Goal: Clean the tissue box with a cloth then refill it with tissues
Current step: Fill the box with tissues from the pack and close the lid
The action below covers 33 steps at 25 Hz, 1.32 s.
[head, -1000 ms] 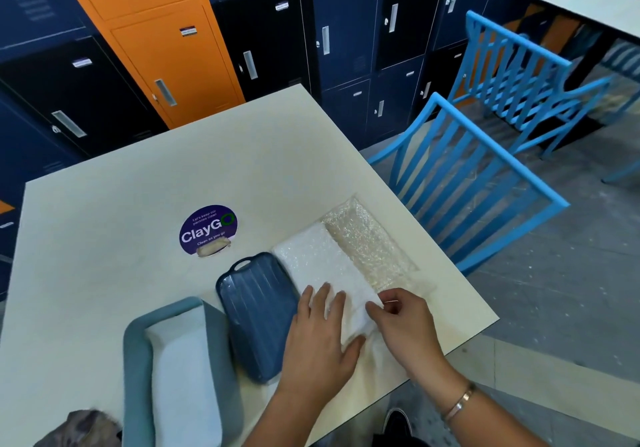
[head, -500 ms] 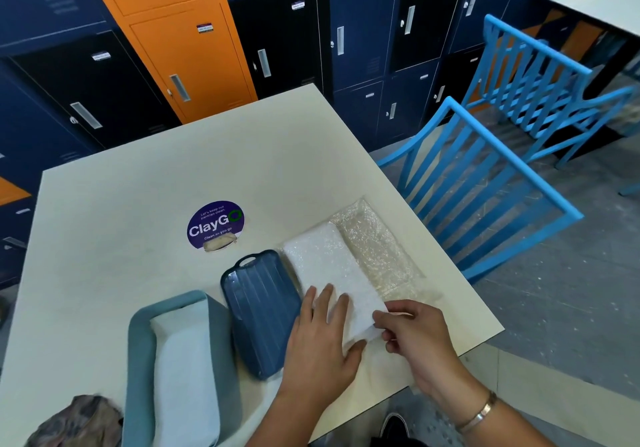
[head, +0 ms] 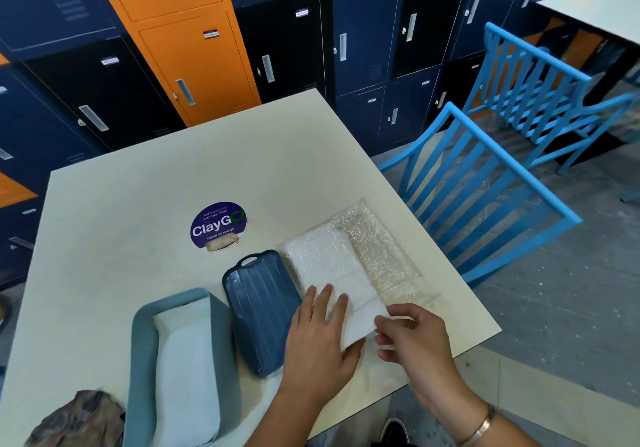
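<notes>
Two hands meet on the tissue stack [head: 323, 261] near the counter's [head: 138, 197] right edge. The left hand [head: 318, 337] lies flat on it, fingers straight and slightly spread; the right hand [head: 414, 339] pinches its near corner between thumb and curled fingers. Clear wrapper [head: 379, 249] lies just beside the stack, toward that edge. A dark blue lid [head: 258, 308] sits against the stack's left side, partly hidden by the left hand. Left of it stands the open tissue box [head: 142, 346], white tissues [head: 187, 374] inside. A mottled cloth [head: 78, 419] sits at the near left corner, and a blue chair [head: 485, 197] stands beyond the right edge.
</notes>
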Motion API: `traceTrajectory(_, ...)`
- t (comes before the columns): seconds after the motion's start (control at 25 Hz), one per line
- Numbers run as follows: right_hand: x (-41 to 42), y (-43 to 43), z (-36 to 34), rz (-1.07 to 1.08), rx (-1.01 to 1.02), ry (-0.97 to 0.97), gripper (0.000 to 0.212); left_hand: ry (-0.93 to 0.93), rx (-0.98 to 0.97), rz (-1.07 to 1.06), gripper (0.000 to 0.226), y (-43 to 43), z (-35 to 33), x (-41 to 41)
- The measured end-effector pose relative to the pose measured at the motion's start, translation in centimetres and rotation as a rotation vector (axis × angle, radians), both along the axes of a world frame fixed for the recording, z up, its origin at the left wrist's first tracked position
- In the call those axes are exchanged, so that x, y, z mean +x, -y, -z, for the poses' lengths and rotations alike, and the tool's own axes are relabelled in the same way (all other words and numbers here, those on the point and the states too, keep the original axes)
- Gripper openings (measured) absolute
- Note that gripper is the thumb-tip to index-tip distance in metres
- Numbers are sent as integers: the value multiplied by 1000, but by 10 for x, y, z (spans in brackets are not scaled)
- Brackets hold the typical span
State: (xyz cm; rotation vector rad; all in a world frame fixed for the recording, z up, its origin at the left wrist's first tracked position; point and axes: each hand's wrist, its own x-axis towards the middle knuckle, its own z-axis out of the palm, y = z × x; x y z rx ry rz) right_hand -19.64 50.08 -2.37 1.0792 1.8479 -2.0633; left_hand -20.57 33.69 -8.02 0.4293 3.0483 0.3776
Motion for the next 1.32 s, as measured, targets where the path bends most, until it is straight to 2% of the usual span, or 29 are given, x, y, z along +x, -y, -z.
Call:
traceTrajectory(0.2,2,-10,-8,125,-151,42,12,-1,-2,26,75,6,2,-3)
traceTrajectory(0.32,6,-19,-15,173,-430,168,6,-30,-32,62,81,9,3,-4)
traceTrajectory(0.4,6,-18,-12,130,-530,300,15,-46,-39,87,86,9,5,-6)
traceTrajectory(0.48,6,-13,-8,42,-491,349,24,-73,-42,108,88,9,6,-8)
traceTrajectory(0.68,8,-14,-16,63,-375,164,10,-71,-101,102,87,2,5,-22)
traceTrajectory(0.8,11,-25,-40,154,-501,87,9,-52,-113,53,73,-4,4,-34)
traceTrajectory(0.92,13,-31,-69,196,-627,5,19,-19,-83,24,74,-4,0,-43)
traceTrajectory(1.04,13,-33,-93,179,-672,-90,28,-43,72,95,85,-1,-12,-40)
traceTrajectory(1.16,10,-32,-104,126,-697,-140,24,-96,501,179,90,-3,-39,-16)
traceTrajectory(1.24,9,-26,-112,67,-714,-141,17,-141,747,89,81,-6,-57,3)
traceTrajectory(1.32,9,-20,-115,-2,-727,-112,15,-153,905,19,58,-7,-71,15)
